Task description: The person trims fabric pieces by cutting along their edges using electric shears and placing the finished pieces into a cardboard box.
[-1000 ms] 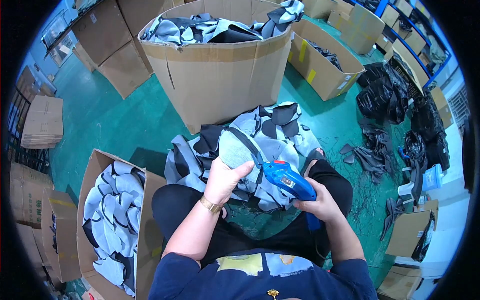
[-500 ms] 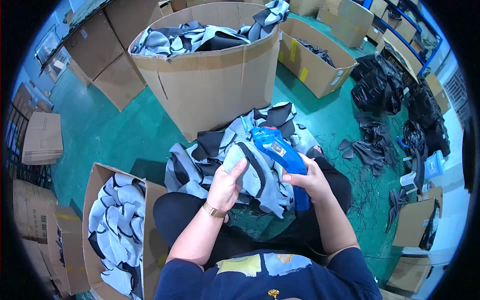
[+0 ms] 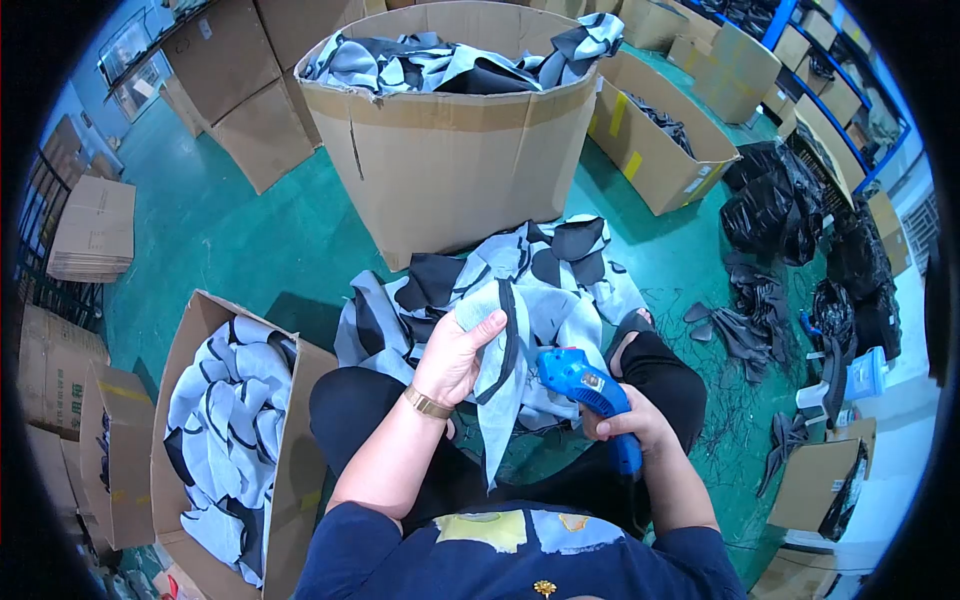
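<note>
Left grip (image 3: 452,358) pinches grey fabric piece (image 3: 500,415) at its upper left edge, probably light and limp, so best held near the dark strip (image 3: 513,325); right grip (image 3: 637,416) wraps blue tool (image 3: 580,378), likely rigid, just to the right; fabric pile (image 3: 375,310) beyond, big carton (image 3: 460,170) far.

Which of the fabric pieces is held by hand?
The grey fabric piece with a black band, hanging from the left hand; the others lie on the floor or in boxes.

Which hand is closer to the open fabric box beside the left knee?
Left. The left hand is to the right of the box; the right hand is farther right, holding the blue tool.
</note>
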A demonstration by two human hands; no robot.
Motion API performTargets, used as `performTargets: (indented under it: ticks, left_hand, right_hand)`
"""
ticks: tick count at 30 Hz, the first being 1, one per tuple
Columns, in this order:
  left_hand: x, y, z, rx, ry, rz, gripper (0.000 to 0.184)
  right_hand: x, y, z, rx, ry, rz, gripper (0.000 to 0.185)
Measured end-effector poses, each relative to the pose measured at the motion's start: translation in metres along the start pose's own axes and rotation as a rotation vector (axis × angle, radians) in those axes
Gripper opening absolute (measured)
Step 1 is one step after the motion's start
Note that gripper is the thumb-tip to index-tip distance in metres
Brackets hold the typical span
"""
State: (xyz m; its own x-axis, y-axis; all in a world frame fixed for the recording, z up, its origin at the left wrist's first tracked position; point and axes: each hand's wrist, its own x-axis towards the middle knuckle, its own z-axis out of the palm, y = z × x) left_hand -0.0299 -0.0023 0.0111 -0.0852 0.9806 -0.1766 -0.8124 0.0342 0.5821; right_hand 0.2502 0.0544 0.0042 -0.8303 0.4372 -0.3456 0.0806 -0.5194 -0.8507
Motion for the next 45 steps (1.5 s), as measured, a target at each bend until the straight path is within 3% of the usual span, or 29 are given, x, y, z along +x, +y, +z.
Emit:
performTargets:
  ticks: [29,33,36,45]
  left_hand:
    - [-0.009,-0.007,0.013,0.082,-0.091,-0.009,0.044]
    - [-0.005,-0.004,0.002,-0.104,-0.004,-0.081,0.037]
    - [-0.003,-0.005,-0.003,0.075,0.049,0.022,0.036]
    - [-0.001,-0.001,0.0,0.026,-0.05,-0.014,0.036]
  right_hand:
    - [0.025,0.006,0.027,0.476,0.004,-0.115,0.046]
    - [0.021,-0.003,0.026,0.467,0.007,-0.143,0.044]
    - [0.016,0.001,0.015,0.41,-0.038,-0.105,0.043]
    - [0.002,0.009,0.009,0.231,-0.063,0.025,0.044]
